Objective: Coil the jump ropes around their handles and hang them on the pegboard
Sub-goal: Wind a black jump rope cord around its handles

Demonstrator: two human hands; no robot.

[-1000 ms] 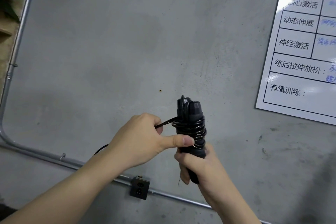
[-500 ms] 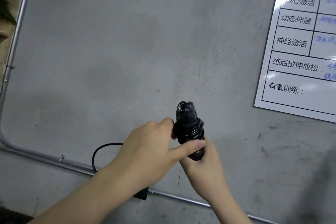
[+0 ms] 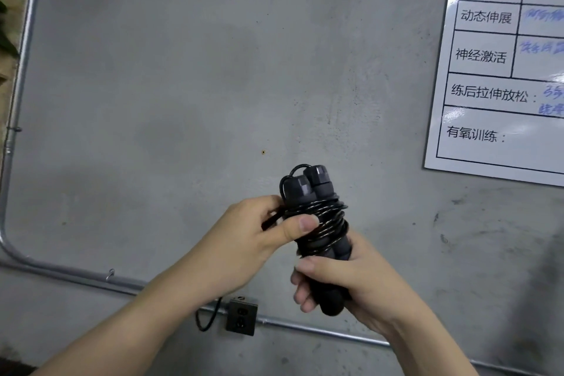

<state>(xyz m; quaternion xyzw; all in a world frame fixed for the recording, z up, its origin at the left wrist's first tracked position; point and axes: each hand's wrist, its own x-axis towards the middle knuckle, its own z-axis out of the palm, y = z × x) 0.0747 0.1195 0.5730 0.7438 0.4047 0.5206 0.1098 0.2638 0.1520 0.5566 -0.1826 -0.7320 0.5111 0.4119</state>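
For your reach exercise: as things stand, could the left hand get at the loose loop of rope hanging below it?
Probably yes. The left hand pinches the rope at the coil, and the loose loop hangs below its forearm with nothing between; it would have to release first.

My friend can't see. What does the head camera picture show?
Two hands wind a black jump rope around its paired handles: the right hand grips the handles, the left hand pinches the rope. Behind is a grey wall.

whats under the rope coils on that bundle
Two black handles side by side, tops poking out above the coiled rope. Their middles are covered by the coils, lower ends by the right hand.
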